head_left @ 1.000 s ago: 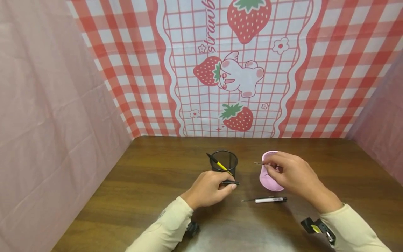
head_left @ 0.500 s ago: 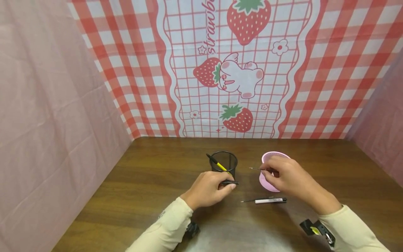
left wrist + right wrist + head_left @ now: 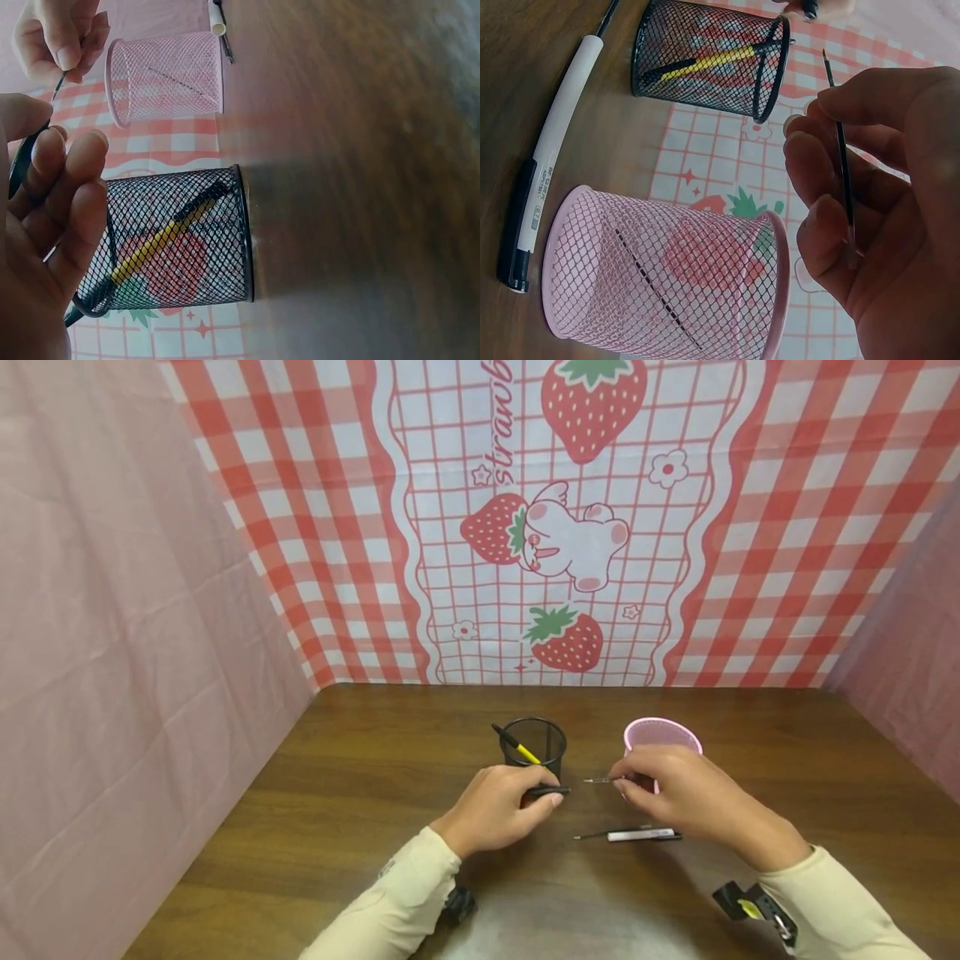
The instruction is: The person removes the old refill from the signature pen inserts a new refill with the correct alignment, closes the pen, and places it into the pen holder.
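My left hand (image 3: 498,810) pinches a short black pen barrel (image 3: 553,791), which points right, in front of the black mesh pen cup (image 3: 534,722). Between thumb and fingertips of my right hand (image 3: 690,789) is a thin pen refill (image 3: 597,780), its metal tip aimed at the barrel with a small gap between them. The right wrist view shows this refill's dark tube (image 3: 844,165) running back into the palm. Behind the right hand stands the pink mesh pen cup (image 3: 663,722), with another thin dark refill (image 3: 656,289) leaning inside it.
A white pen (image 3: 641,835) with a black end lies on the wooden table (image 3: 360,777), alongside a thin dark refill (image 3: 592,836). In the black cup leans a yellow and black pen (image 3: 527,752). A checked strawberry cloth (image 3: 352,527) hangs behind the table.
My right hand has come down and left from over the pink cup, bringing the refill's tip closer to the black barrel. The left hand has stayed nearly in place.
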Demonstrator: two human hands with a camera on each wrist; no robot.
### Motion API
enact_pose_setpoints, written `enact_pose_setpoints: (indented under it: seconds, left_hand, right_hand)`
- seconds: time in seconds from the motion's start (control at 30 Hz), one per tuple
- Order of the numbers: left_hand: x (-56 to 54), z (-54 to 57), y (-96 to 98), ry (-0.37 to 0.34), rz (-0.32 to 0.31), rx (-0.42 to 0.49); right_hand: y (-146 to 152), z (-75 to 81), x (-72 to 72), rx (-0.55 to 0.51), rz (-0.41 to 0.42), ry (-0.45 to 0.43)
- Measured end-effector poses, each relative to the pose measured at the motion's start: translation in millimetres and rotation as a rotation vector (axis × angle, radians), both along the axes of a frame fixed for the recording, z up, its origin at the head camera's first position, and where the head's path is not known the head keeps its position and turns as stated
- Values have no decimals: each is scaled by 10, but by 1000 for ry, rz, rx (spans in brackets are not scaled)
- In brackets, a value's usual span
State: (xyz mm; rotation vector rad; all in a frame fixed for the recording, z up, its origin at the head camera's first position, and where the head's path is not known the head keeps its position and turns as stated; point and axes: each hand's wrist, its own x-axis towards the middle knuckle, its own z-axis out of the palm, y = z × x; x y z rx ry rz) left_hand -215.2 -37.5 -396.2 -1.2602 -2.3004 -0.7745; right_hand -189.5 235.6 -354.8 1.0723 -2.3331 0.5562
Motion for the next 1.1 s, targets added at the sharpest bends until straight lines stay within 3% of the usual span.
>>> enact_pose_setpoints:
  seconds: [0.77, 1.1]
  left_hand:
    - [42, 44, 14, -34, -20, 17]
    - [45, 51, 17, -8, -17, 10]
  right_hand:
    - [-24, 37, 54, 45, 24, -23]
    - [-55, 50, 70, 66, 31, -28]
